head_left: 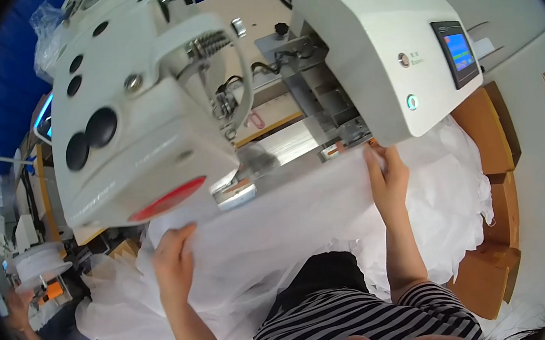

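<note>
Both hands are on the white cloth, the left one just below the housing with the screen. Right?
Wrong hand: in the head view, the right hand is just below the housing with the screen. Both are on the white cloth.

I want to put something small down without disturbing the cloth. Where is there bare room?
The clearest patch is the pale tabletop at the back, between the sewing machine and the white box, left of the black knob. In front it's crowded: white cloth spreads wide, with the left hand and right hand on it.
</note>
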Demonstrator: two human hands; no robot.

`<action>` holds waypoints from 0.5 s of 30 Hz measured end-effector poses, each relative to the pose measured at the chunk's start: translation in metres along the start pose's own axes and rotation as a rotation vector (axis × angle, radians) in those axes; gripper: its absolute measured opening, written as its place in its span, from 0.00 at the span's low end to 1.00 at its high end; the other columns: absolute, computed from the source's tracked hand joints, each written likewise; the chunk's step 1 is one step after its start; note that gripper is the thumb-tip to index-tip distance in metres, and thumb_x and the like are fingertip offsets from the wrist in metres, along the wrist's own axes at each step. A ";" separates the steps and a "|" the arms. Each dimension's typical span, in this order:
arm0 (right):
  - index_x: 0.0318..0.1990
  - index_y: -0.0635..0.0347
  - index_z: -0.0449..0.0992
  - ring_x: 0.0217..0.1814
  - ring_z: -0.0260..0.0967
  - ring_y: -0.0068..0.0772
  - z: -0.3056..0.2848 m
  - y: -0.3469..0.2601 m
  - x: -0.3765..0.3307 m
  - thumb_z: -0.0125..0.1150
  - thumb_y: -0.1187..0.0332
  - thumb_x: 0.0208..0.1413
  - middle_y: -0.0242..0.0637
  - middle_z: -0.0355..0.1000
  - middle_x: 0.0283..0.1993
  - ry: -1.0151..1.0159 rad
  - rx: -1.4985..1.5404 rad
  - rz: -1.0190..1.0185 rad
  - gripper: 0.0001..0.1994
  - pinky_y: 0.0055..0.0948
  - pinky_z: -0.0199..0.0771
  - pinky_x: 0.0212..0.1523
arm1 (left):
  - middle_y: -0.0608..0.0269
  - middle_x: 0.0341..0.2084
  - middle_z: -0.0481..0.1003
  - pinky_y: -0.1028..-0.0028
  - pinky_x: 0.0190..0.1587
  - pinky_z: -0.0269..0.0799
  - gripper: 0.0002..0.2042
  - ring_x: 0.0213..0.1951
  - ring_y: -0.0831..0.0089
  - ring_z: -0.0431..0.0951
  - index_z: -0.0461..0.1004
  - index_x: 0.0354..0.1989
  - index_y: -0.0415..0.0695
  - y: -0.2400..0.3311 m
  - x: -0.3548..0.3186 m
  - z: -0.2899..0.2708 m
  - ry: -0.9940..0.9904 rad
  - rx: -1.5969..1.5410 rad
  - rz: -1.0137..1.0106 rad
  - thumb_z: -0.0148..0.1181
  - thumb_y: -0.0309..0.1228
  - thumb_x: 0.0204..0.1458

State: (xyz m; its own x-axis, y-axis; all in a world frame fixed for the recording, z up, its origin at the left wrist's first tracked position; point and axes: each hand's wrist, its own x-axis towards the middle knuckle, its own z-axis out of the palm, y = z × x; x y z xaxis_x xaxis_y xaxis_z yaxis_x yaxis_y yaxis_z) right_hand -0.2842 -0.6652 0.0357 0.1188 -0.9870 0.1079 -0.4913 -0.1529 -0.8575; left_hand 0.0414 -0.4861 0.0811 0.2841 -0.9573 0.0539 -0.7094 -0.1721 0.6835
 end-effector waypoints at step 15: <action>0.41 0.58 0.73 0.37 0.72 0.44 0.035 -0.014 0.028 0.59 0.68 0.53 0.42 0.74 0.37 0.158 -0.600 -0.298 0.09 0.34 0.70 0.36 | 0.61 0.33 0.73 0.69 0.26 0.70 0.06 0.28 0.59 0.75 0.66 0.29 0.43 -0.047 0.010 0.033 0.439 0.166 0.127 0.55 0.19 0.46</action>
State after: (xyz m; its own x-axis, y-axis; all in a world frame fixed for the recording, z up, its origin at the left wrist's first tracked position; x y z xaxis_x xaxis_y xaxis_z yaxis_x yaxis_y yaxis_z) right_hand -0.2443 -0.6887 0.0330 0.2183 -0.8871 0.4067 -0.8552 -0.3746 -0.3583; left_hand 0.0570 -0.4954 0.0254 0.4090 -0.7907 0.4556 -0.8390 -0.1295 0.5285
